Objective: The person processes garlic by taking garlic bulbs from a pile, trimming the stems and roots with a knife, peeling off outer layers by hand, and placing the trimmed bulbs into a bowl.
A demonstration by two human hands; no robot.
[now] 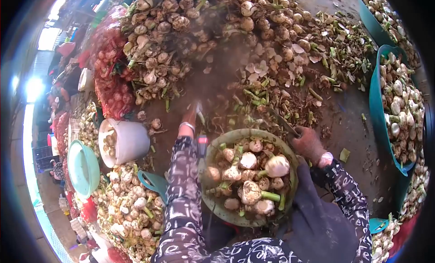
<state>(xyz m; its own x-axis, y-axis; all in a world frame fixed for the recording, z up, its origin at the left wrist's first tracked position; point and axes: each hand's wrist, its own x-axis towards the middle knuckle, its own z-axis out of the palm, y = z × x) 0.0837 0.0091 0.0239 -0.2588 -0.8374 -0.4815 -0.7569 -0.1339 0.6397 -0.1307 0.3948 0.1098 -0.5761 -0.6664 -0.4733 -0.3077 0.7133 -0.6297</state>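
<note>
My right hand (309, 144) is closed around the handle of a long, dark knife (284, 123), its blade pointing up and left over the ground. Just below it, between my legs and arms, sits a round basin (212, 204) holding garlic bulbs (251, 193), some with green stem stubs. My left hand (190, 114) reaches forward past the basin's left side, towards the big heap of garlic (154, 50). A dark smudge on the view covers its fingers, and a pale stem shows right beside it. I cannot tell what it holds.
On the left stand a white bucket (136, 143) tipped on its side, a green basin (86, 170) and red mesh sacks (111, 68) of garlic. Large teal tubs (377, 104) with garlic line the right. Cut stems and peelings (312, 100) litter the ground ahead.
</note>
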